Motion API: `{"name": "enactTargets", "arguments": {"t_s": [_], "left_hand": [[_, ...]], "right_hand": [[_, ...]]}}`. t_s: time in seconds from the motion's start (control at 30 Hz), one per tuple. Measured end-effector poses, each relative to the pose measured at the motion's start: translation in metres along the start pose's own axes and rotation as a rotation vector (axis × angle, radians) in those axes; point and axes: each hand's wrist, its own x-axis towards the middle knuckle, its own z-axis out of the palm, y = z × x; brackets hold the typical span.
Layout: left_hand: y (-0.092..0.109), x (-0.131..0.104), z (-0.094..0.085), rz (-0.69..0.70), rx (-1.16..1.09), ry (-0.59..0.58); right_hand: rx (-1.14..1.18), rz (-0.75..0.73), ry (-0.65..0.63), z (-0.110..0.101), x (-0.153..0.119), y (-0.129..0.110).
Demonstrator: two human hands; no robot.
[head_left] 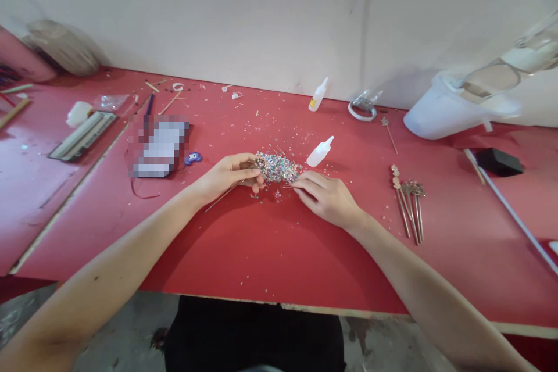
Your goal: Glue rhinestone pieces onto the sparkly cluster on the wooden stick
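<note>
Head view: my left hand [233,173] is pinching a thin stick [222,197] beside the glittery pile [278,167]; my right hand [328,196] is resting at the pile's right edge, grip unclear. I'm seemingly picking through it, next needing steady fingertips.

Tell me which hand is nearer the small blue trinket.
The left. The left hand is to the right of the small blue trinket; the right hand is farther right, past the bead pile.

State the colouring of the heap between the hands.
The heap is a multicoloured speckle, seen best in the head view.
</note>
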Motion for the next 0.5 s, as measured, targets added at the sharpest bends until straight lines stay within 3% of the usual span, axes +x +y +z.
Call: {"name": "enactTargets", "arguments": {"t_s": [0.5], "left_hand": [[-0.0015,0.002,0.0004,-0.003,-0.01,0.019]], "right_hand": [[0.017,-0.014,0.0,-0.0019,-0.0015,-0.0012]]}}
